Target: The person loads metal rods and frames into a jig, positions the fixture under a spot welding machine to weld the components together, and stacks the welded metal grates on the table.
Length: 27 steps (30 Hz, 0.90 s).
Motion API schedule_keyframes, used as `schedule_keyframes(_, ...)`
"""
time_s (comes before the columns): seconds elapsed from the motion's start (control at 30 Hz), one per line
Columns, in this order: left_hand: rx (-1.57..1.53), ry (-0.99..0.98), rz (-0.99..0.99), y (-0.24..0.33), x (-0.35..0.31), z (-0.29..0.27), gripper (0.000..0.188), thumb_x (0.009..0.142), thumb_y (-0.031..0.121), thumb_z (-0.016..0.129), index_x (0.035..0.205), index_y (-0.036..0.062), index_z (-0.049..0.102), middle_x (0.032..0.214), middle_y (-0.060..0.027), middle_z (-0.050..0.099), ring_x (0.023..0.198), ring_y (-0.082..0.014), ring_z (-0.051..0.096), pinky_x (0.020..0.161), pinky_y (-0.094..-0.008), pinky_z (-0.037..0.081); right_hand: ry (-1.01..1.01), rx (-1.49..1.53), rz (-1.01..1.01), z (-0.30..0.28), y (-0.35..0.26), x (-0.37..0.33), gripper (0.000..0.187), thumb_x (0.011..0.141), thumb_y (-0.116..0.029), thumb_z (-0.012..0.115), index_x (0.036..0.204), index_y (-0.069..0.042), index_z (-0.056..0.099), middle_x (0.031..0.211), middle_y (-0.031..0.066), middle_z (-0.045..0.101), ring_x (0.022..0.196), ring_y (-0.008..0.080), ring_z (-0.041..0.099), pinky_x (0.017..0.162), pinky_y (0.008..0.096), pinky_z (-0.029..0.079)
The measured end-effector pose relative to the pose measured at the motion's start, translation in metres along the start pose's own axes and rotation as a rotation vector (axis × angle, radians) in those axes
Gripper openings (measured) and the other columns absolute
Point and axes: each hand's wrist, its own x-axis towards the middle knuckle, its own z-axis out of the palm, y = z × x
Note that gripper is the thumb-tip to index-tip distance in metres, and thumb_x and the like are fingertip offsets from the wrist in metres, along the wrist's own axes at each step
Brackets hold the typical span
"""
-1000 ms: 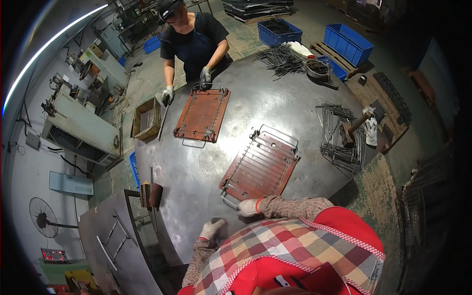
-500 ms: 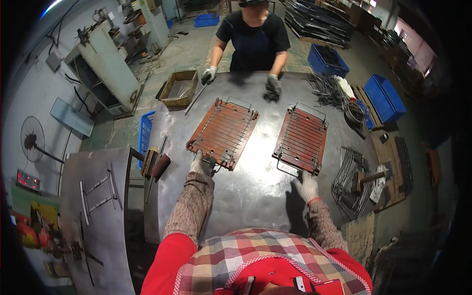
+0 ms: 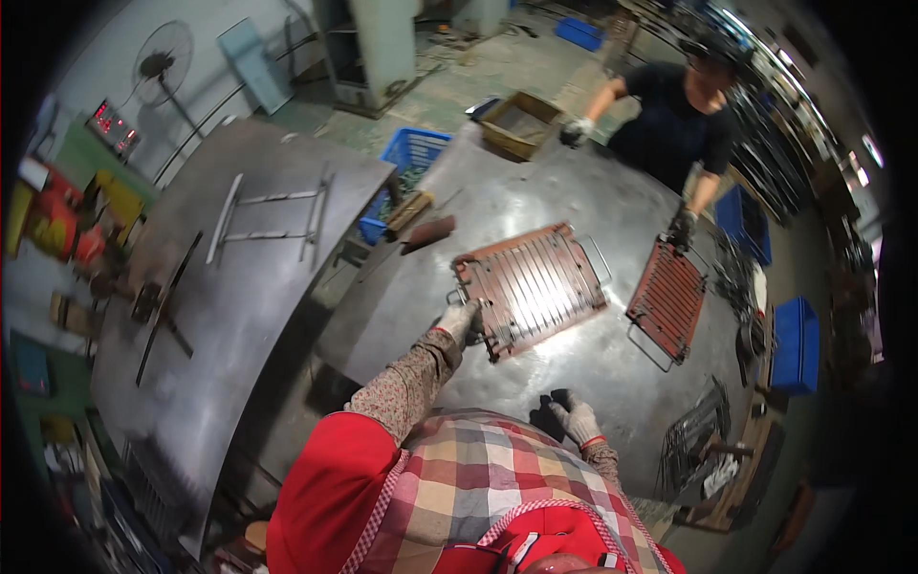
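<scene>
Two reddish-brown slatted jig plates, each with wire rods across and wire loop handles, lie on the metal table. My left hand [image 3: 461, 320], in a pale glove with dark fingertips, is closed on the near-left end of the left jig plate [image 3: 532, 290], by its wire handle. That plate is turned at an angle. Off to the right, the co-worker's gloved hand [image 3: 680, 230] touches the far end of the right jig plate [image 3: 668, 303]. My right hand [image 3: 577, 421], gloved too, is apart from both plates, over the table's near side, fingers loosely spread and holding nothing.
A wooden box [image 3: 521, 124] sits at the far table edge, near the co-worker. A brown roller-like piece [image 3: 429, 233] lies left of the plates. Wire parts [image 3: 695, 435] pile up at right. A side table [image 3: 253, 277] bears a metal frame [image 3: 273, 218].
My view has swung left. The left plate has turned with my left hand on it. My right hand has drawn back from the right plate, and the co-worker's hand has come onto it.
</scene>
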Motion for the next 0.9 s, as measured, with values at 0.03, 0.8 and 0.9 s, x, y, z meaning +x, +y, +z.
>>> schedule_keyframes(0.03,0.023,-0.025,0.007,-0.006,-0.010,-0.010,0.030,0.089,0.036,0.052,0.086,0.0072,0.056,0.062,-0.0046,0.050,0.046,-0.0148,0.044,0.041,-0.0307,0.033,0.006,0.150,-0.068,0.000,-0.005,0.012,0.032,0.087,-0.030,0.060,0.109,-0.007,0.059,0.102,0.0176,0.065,0.097,0.0348,0.062,0.083,0.0403,0.049)
schedule_keyframes(0.8,-0.149,-0.123,0.083,-0.082,-0.056,-0.132,0.027,0.088,0.037,0.060,0.091,0.0105,0.057,0.059,0.0013,0.045,0.045,-0.0103,0.043,0.040,-0.0273,0.036,0.047,0.039,-0.288,0.078,-0.464,0.226,0.059,0.073,-0.032,0.067,0.115,0.005,0.050,0.102,0.0280,0.062,0.098,0.0396,0.061,0.085,0.0412,0.049)
schedule_keyframes(0.9,0.250,0.062,0.526,-0.085,-0.050,-0.130,0.031,0.088,0.030,0.062,0.102,0.0014,0.062,0.085,-0.0078,0.063,0.075,-0.0172,0.057,0.069,-0.0329,0.048,0.087,0.237,-0.382,0.068,-0.385,0.226,0.050,0.073,-0.025,0.063,0.111,0.004,0.052,0.092,0.0237,0.064,0.085,0.0356,0.064,0.076,0.0411,0.051)
